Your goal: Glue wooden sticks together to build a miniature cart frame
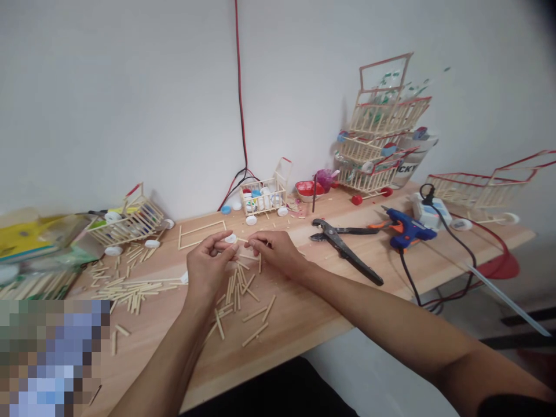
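My left hand [209,268] and my right hand [275,251] meet over the middle of a wooden table [299,315]. Both pinch with curled fingers. Between the left fingertips sits a small white bottle cap [230,238]. The right fingers close on a thin wooden stick [248,242] that points toward the cap. Under and in front of the hands lie several short cut sticks [237,289]. A rectangular stick frame [200,233] lies flat just behind the left hand.
Black pliers [345,249] and a blue glue gun [406,229] with its cord lie to the right. Small stick carts stand at the left [130,223], centre back [263,197] and stacked at the right [380,145]. A white power strip [428,211] sits by the wall.
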